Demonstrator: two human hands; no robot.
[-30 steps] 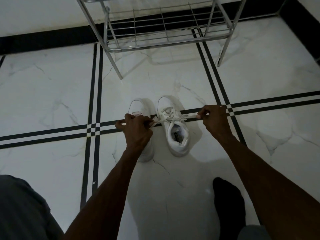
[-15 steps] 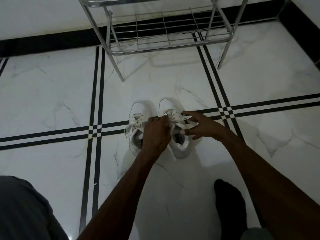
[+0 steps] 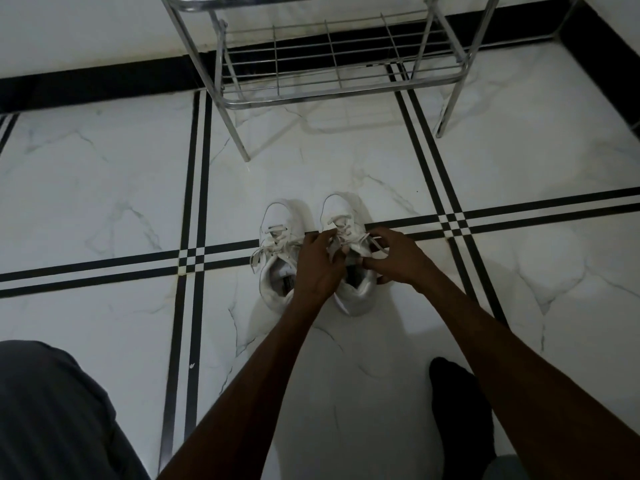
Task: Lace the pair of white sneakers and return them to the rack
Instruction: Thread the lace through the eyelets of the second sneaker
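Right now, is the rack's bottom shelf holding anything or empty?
Empty. Only bare wire bars show on the rack's bottom shelf; both white sneakers stand on the floor in front.

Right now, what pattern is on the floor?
White marble floor crossed by paired black stripes, clearest in the head view.

Likely a home entryway (dimly lit), marble-tiled floor (image 3: pixel 104 188), metal shoe rack (image 3: pixel 332 64)

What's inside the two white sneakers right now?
Left sneaker: white lining and a dark insole label, otherwise empty. Right sneaker: dark interior only; both hands, left hand and right hand, working its laces cover most of the opening.
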